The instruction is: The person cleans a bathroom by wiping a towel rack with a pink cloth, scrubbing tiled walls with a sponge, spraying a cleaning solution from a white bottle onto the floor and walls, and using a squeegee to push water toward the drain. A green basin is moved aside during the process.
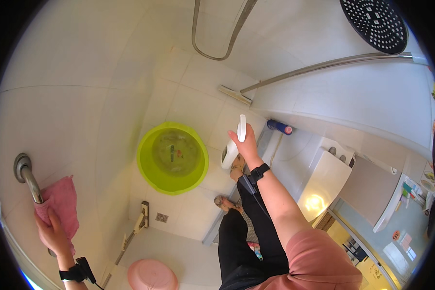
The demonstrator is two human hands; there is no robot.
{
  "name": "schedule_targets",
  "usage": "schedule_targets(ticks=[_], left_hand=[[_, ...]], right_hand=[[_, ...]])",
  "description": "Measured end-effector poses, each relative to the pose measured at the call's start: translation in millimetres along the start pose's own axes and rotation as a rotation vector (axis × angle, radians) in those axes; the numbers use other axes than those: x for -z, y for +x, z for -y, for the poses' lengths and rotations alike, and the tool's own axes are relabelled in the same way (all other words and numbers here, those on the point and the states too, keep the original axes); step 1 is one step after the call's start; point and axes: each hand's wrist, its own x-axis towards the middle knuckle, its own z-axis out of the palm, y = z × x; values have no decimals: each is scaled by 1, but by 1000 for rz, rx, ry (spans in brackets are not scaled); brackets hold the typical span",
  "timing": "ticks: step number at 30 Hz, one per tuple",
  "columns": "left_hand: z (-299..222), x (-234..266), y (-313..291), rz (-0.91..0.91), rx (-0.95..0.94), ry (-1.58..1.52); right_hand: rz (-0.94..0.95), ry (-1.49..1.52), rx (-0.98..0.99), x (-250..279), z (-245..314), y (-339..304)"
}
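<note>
Two grips: left hand, draped pink cloth; right hand, smooth white bottle.

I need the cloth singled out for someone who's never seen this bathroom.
Start at the pale wall on the picture's left and find its metal bar. The cloth is against that bar, gripped by the left hand. Unlike the wall and bar, it is pink, limp fabric.
</note>
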Motion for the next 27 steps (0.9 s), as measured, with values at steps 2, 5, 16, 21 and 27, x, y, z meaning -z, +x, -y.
schedule_targets(ticks=[2,5,16,21,27], left_hand=[[-1,0,0,12,21,9],[-2,2,-1,15,44,12],[-12,6,-4,20,20,-55],[-14,7,-5,8,6,-85],[-15,8,-5,-3,-30,-75]], right_hand=[[-45,-30,74,-2,10,8],[-27,-101,260,-7,36,21],[216,-440,389,-36,141,75],[176,-366,531,-54,141,78],[318,-481,261,-63,129,84]])
